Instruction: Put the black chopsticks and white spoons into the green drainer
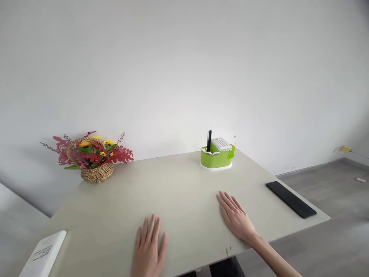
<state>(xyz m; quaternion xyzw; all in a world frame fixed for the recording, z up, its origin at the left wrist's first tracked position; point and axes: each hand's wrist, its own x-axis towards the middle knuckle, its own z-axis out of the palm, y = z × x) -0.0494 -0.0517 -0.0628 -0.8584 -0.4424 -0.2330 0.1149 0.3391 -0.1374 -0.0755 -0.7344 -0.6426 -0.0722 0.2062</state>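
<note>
My left hand (149, 248) lies flat near the front edge of the pale table (161, 184), palm down with its fingers spread. To the right, my right hand (235, 217) also rests palm down, fingers stretched toward the back. Neither hand holds anything. Beyond my right hand, against the wall, stands a green holder with a white base (215, 161); black sticks (209, 141) rise from it and a white slotted piece (221, 144) sits on top. A black phone-like slab (290, 199) lies right of my right hand.
A wicker basket (97, 174) of red and yellow flowers stands at the back left. At the front left lies a white box (43, 256) with printed text. The table's right edge drops to a grey floor (323, 181). A yellow object (345, 149) is by the far-right wall.
</note>
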